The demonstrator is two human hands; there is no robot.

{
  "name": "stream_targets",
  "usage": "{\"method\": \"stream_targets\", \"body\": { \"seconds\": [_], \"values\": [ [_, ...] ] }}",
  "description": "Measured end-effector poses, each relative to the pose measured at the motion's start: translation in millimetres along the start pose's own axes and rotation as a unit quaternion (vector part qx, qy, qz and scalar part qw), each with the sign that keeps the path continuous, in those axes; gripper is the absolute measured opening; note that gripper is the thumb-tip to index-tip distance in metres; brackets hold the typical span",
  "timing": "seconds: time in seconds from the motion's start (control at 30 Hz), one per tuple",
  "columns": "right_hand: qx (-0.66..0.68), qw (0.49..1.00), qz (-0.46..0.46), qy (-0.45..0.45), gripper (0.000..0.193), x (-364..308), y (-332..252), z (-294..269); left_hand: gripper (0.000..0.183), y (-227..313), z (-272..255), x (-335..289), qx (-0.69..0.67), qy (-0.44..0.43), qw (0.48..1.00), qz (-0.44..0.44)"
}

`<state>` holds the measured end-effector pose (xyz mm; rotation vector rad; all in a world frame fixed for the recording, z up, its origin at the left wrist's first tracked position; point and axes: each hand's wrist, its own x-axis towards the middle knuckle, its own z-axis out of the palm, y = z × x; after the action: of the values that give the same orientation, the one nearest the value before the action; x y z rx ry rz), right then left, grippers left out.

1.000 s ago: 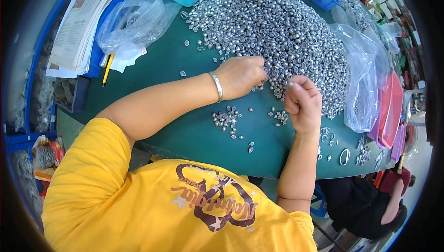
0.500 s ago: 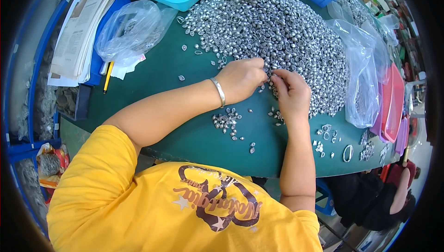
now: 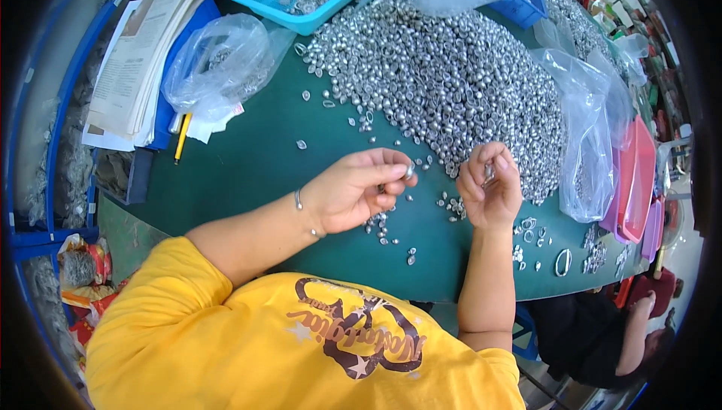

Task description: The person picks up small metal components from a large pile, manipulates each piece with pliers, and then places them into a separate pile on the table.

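Note:
A wide heap of small silver metal pieces (image 3: 444, 71), many of them oval or drop-shaped, covers the far middle of the green table. My left hand (image 3: 361, 188) is lifted over the table in front of the heap, pinching a small silver piece (image 3: 409, 173) between thumb and fingertips. At the heap's near edge my right hand (image 3: 490, 184) has its fingers curled round another small silver piece (image 3: 489, 174). Partly hidden below my left hand lies a little group of sorted pieces (image 3: 380, 223). A second small cluster (image 3: 453, 207) rests just left of my right hand.
A light-blue basket (image 3: 304, 22) with metal pieces stands at the back left, beside a clear bag (image 3: 218, 64). Another plastic bag (image 3: 583, 139) and pink trays (image 3: 638, 180) line the right side. Papers (image 3: 143, 56) and a yellow pencil (image 3: 182, 138) lie left. Other people are nearby.
Both hands have drawn back from the heap toward me. My left hand has turned, showing a small silver piece in its fingertips. A piece now shows in my right hand's curled fingers.

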<state>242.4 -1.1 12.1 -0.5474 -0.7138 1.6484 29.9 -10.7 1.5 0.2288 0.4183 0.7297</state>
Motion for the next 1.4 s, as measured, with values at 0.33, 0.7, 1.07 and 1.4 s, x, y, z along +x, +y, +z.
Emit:
{"method": "stream_targets", "body": {
  "seconds": [0.33,0.7,1.07,1.4],
  "values": [
    [-0.842,0.525,-0.116,0.035,0.009,16.9,27.4,16.9,0.014,0.7,-12.6,-4.5,-0.019,0.026,0.999,0.023],
    [-0.218,0.968,0.123,-0.004,0.006,-0.2,10.0,19.6,0.014,-2.5,-13.6,-6.6,-0.054,-0.007,0.998,0.015],
    [-0.022,0.991,0.130,0.008,0.008,17.3,-14.7,2.8,0.009,6.3,-8.5,-10.0,-0.097,0.016,0.994,0.057],
    [-0.856,0.486,-0.174,0.017,0.009,35.6,27.7,19.0,0.016,8.6,-7.2,-11.0,-0.125,0.023,0.989,0.070]
  ]
}}
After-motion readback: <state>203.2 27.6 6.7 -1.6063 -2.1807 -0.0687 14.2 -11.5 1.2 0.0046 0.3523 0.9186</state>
